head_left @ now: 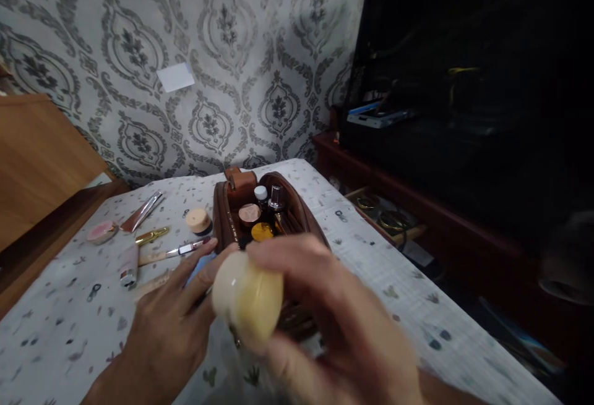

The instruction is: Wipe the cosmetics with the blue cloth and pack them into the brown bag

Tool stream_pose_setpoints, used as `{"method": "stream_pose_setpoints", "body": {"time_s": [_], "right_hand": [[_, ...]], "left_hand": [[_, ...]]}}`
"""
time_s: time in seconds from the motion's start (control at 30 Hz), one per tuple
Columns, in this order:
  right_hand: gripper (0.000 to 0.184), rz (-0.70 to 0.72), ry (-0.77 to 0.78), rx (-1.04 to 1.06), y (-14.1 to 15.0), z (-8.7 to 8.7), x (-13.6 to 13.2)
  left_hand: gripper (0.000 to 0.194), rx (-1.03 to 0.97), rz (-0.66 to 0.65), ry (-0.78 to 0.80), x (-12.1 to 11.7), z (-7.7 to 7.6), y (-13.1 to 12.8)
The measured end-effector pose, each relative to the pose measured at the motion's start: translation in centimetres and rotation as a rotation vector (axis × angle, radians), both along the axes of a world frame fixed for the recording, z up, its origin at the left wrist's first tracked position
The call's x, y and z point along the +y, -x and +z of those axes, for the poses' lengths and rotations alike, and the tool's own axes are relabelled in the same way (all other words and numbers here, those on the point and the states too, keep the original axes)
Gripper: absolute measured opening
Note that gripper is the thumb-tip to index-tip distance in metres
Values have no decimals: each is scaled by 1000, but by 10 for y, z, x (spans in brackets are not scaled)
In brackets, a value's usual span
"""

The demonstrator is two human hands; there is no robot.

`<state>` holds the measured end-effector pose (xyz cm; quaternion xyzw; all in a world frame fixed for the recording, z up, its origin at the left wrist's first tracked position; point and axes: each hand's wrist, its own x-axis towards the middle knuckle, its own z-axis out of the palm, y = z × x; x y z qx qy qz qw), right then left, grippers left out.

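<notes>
My right hand is closed around a small yellow jar with a cream-white lid, held tilted and slightly blurred in front of the bag. Behind it, a brown cosmetic bag stands unzipped. Inside are a white-capped bottle, a bottle with a shiny dark cap, a pinkish round lid and a yellow round lid. My left hand reaches to the bag's near left side with its fingers stretched and apart. A blue item shows between those fingers, mostly hidden.
Left of the bag, the patterned cloth bears a beige-lidded jar, a pink compact, a tube, a gold lipstick-like item and a silver-capped tube. At right is an open drawer below a dark screen.
</notes>
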<state>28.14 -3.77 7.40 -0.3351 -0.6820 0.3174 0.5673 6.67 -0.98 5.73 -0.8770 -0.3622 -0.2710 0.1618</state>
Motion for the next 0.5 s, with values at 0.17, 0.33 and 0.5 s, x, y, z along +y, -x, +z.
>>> {"method": "stream_pose_setpoints", "body": {"time_s": [0.17, 0.33, 0.5], "right_hand": [[26, -16, 27, -20, -24, 25, 45], [20, -68, 36, -466, -21, 34, 100], [25, 28, 77, -957, 2, 43, 130]], "left_hand": [[59, 142, -56, -163, 2, 5, 4], [59, 154, -76, -169, 3, 0, 5], [57, 112, -23, -95, -1, -5, 3]]}}
